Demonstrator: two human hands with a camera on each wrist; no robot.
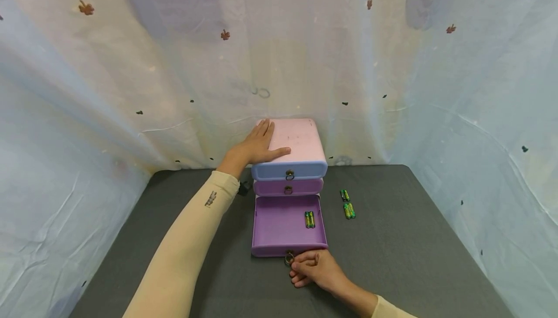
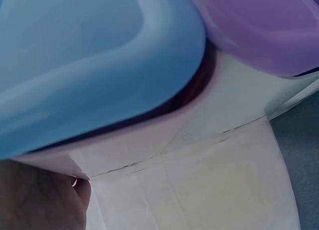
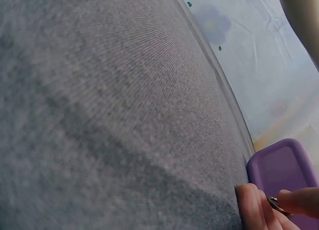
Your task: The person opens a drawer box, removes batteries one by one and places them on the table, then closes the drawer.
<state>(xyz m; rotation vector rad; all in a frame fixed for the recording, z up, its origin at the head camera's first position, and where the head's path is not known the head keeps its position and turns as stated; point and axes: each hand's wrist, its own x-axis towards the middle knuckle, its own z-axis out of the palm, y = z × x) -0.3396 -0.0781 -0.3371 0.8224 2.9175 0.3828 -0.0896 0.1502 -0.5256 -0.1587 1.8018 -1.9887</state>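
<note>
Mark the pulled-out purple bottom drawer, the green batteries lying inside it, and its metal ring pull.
Purple bottom drawer [image 1: 279,226], head view, bare floor.
Green batteries inside it [image 1: 309,219], head view, middle of the pair.
Metal ring pull [image 1: 288,259], head view, ring's left edge.

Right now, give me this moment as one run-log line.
left hand: flat on drawer unit top | right hand: pinches ring pull | bottom drawer: open, batteries inside | more batteries on mat

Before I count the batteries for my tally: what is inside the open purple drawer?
The open bottom drawer holds two green batteries side by side near its right wall. The rest of its visible floor is bare. The two closed drawers above hide their contents.
</note>
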